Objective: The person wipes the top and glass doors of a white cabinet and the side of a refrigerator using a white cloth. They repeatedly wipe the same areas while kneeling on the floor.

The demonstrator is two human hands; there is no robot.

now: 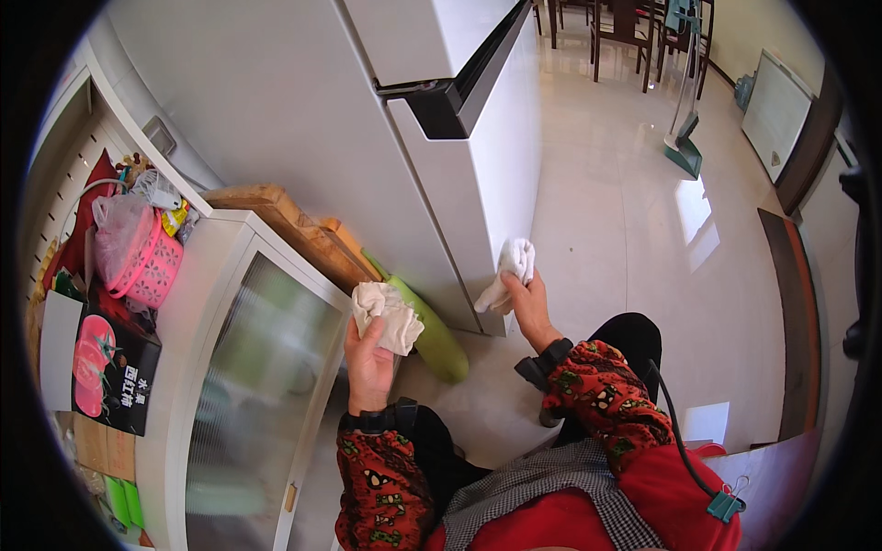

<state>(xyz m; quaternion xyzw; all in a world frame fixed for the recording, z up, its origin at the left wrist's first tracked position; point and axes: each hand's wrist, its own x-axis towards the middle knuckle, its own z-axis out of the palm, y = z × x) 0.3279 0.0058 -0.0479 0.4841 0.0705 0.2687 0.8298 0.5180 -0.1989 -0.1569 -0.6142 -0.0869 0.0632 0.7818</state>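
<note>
My left hand (368, 368) holds a crumpled off-white cloth (387, 317), thumb laid over it. Just behind that cloth a long green gourd (434, 334) leans by the side of the cabinet. My right hand (530, 303) grips a folded white cloth (515, 265) at the lower corner edge of a light grey refrigerator (448, 227). Whether this cloth touches the refrigerator I cannot tell. Both wrists wear black bands, below patterned red sleeves.
A white cabinet (234, 227) with a ribbed glass door stands at left, bearing a pink basket (155, 268) and a tomato box (114, 368). Wooden boards (296, 227) lean behind it. A green dustpan (683, 155), chairs (623, 34) and a white chest freezer (778, 113) are farther off.
</note>
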